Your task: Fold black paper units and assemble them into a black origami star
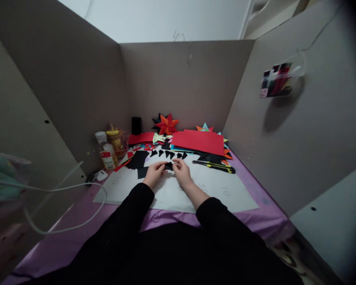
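Note:
Between my two hands is a small folded piece of black paper [169, 166], just above the white sheet. My left hand [156, 173] pinches its left end, fingers closed. At its right end my right hand [181, 171] grips it with thumb and fingers. Beyond the hands lies a row of several small folded black paper pieces [169, 154]. Flat black paper sheets [138, 160] lie to the left of the row. On the right, a yellow and black utility knife [222, 168] rests on the white sheet, with another yellow and black tool partly overlapping it.
A large white sheet [225, 200] covers a purple tablecloth [255, 221]. Behind are stacked red paper [198, 141] and a red folded paper star [167, 124]. Jars [116, 141] stand at the back left. A white cable [77, 230] loops at the left. Board walls enclose three sides.

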Demonstrator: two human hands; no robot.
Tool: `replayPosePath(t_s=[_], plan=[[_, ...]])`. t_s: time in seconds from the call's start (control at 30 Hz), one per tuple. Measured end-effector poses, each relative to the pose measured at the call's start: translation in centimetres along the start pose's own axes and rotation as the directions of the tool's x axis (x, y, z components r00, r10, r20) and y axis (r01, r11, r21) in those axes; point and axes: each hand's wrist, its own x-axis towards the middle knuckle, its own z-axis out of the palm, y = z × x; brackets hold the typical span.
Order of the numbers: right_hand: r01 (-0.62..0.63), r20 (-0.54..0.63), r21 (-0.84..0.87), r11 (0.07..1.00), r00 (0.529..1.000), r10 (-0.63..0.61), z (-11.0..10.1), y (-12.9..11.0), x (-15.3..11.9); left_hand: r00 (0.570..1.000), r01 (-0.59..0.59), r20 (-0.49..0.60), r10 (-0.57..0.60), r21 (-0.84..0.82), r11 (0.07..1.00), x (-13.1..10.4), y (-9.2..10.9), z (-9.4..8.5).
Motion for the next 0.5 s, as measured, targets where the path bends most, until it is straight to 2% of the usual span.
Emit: replayPosePath(t_s=[0.13, 0.27, 0.5], plan=[[-0.13, 0.037, 0.155, 0.979, 0.991, 0.126, 0.0, 0.25, 0.17, 0.997, -0.066, -0.031, 0.067, 0.02, 0.998, -0.12, 0.13, -0.07], [-0.212, 0.094, 0.183, 0.96, 0.976, 0.197, -0.01, -0.01, 0.04, 0.999, -0.046, -0.027, 0.046, 0.01, 0.999, -0.21, 0.22, -0.06], [0.012, 0.056, 0.089, 0.996, 0.998, -0.017, -0.09, -0.31, 0.21, 0.998, -0.037, 0.055, 0.039, -0.04, 0.999, -0.53, 0.7, 0.23]])
